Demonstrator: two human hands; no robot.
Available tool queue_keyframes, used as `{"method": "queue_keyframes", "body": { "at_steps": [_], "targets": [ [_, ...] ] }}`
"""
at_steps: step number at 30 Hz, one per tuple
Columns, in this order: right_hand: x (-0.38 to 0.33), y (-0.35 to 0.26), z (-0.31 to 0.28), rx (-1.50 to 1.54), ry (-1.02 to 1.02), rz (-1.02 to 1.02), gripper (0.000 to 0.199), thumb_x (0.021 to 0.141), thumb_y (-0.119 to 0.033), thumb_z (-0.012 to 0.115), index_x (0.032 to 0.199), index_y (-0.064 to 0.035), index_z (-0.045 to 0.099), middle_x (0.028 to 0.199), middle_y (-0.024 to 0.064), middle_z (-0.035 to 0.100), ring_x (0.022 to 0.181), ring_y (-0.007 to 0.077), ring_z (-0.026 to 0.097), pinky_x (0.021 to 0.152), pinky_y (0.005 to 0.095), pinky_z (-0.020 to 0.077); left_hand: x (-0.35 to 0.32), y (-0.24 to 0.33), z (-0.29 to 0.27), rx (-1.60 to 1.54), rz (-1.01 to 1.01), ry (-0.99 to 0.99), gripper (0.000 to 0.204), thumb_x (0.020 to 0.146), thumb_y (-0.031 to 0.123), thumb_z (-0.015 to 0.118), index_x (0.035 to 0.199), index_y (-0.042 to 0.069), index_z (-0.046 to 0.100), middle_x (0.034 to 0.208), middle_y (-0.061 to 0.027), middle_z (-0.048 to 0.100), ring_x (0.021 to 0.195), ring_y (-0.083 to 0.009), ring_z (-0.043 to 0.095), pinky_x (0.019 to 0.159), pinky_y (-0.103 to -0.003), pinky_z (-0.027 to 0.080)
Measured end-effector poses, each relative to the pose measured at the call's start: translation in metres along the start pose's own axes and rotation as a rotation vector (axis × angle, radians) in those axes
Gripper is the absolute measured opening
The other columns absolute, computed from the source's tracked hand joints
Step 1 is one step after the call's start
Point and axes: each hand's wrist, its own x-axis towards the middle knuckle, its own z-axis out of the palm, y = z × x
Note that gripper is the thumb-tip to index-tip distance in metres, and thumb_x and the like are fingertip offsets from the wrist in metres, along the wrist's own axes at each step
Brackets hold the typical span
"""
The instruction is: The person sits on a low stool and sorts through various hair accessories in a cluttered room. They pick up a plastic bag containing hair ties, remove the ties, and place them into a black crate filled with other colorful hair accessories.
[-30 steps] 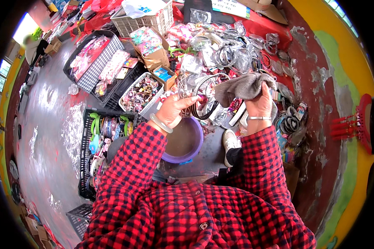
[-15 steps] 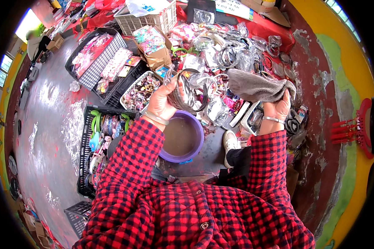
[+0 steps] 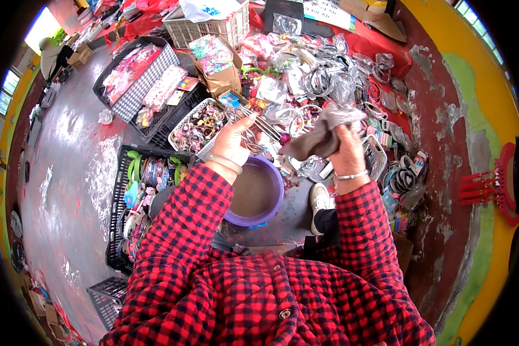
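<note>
My left hand [image 3: 230,144] is closed on a bunch of thin, dark, shiny headbands [image 3: 264,128], whose curved ends stick out to the right. My right hand [image 3: 347,153] grips a crumpled grey cloth [image 3: 317,137] that hangs toward the headbands, with a small gap between them. Below and between my hands, a purple basin [image 3: 279,193] of cloudy water stands on the floor. Left of my left hand is a white basket [image 3: 176,140] full of small hair accessories.
A large pile of bagged headbands [image 3: 323,81] spreads out ahead. To the left stand a black crate [image 3: 116,213] of hair bands and a houndstooth-patterned box [image 3: 127,83]. A cardboard box [image 3: 228,81] sits ahead. Farther off, a person [image 3: 53,60] sits at the upper left.
My right hand has moved left with the grey cloth, bunching it closer to the headbands. My left hand has turned the headbands, so they now point more to the right.
</note>
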Motion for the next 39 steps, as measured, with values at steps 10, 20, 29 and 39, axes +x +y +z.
{"method": "queue_keyframes", "body": {
  "at_steps": [10, 20, 29, 39],
  "targets": [
    [-0.017, 0.061, 0.029, -0.774, -0.227, 0.048, 0.024, 0.082, -0.011, 0.055, 0.105, -0.0018, 0.058, 0.092, 0.0063, 0.063, 0.079, 0.0178, 0.059, 0.071, 0.0318, 0.0468, -0.013, -0.015, 0.019, 0.049, -0.018, -0.068, 0.025, 0.079, 0.006, 0.062, 0.103, 0.007, 0.054, 0.089, -0.0048, 0.062, 0.076, -0.0165, 0.062, 0.063, -0.029, 0.051],
    [-0.02, 0.05, 0.045, -0.614, -0.084, 0.294, 0.022, 0.083, -0.015, 0.056, 0.102, -0.003, 0.059, 0.079, 0.0044, 0.06, 0.068, 0.0114, 0.057, 0.059, 0.0282, 0.0452, -0.012, -0.02, 0.008, 0.093, -0.116, -0.057, 0.018, 0.085, 0.017, 0.057, 0.099, 0.005, 0.058, 0.091, -0.0053, 0.063, 0.08, -0.0164, 0.059, 0.071, -0.032, 0.049],
    [-0.024, 0.053, 0.043, -0.322, -0.171, 0.343, 0.027, 0.086, -0.015, 0.052, 0.111, -0.0027, 0.053, 0.089, 0.0024, 0.058, 0.078, 0.0107, 0.054, 0.067, 0.0254, 0.044, -0.014, -0.018, 0.014, -0.026, -0.162, -0.083, 0.022, 0.087, 0.019, 0.055, 0.096, 0.0, 0.059, 0.089, -0.0101, 0.063, 0.076, -0.0211, 0.063, 0.068, -0.035, 0.052],
    [-0.02, 0.057, 0.038, -0.61, -0.034, 0.38, 0.024, 0.087, -0.021, 0.056, 0.103, -0.0026, 0.057, 0.086, 0.0013, 0.06, 0.072, 0.0094, 0.055, 0.063, 0.0242, 0.0452, -0.019, -0.036, 0.02, 0.108, 0.009, -0.03, 0.017, 0.084, 0.015, 0.058, 0.094, 0.002, 0.061, 0.082, -0.0049, 0.064, 0.068, -0.0145, 0.061, 0.058, -0.027, 0.049]
  ]
}}
